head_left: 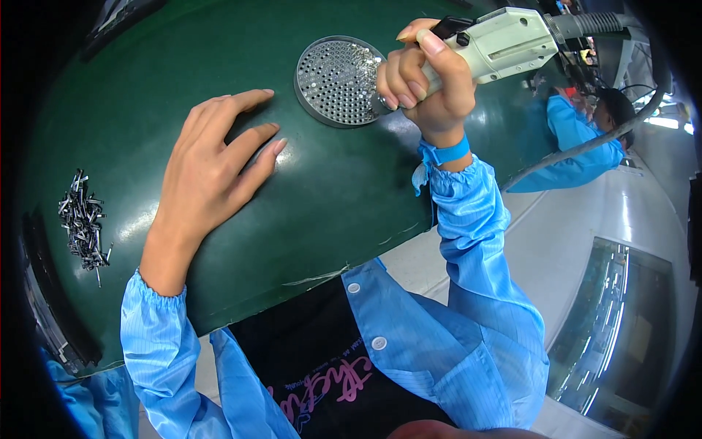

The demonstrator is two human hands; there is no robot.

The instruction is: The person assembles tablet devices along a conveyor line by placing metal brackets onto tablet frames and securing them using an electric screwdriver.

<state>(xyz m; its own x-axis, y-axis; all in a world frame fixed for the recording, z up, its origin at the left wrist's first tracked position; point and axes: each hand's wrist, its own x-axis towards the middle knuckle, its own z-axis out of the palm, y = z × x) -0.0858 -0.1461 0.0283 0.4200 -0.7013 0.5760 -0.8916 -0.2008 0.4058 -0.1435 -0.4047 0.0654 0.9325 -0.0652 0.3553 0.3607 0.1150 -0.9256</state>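
Observation:
My right hand (431, 80) is wrapped around a pale green handheld power tool (504, 45), with the thumb near its black lever. A corrugated hose (589, 25) leads off the tool's far end. Its front end points down-left at a round metal dish (322, 113) with rows of small holes; small shiny parts cluster on the dish's right side. Whether the tip touches the dish is hidden by my fingers. Left of the dish, my left hand (212, 161) rests palm down over the green mat (322, 197), fingers apart and holding nothing.
A pile of small dark metal parts (84, 219) lies on the mat at the left. Black trays stand at the left edge (55, 307) and the far left corner (117, 22). A grey cable (578, 146) hangs at right, near another person in blue sleeves (578, 139).

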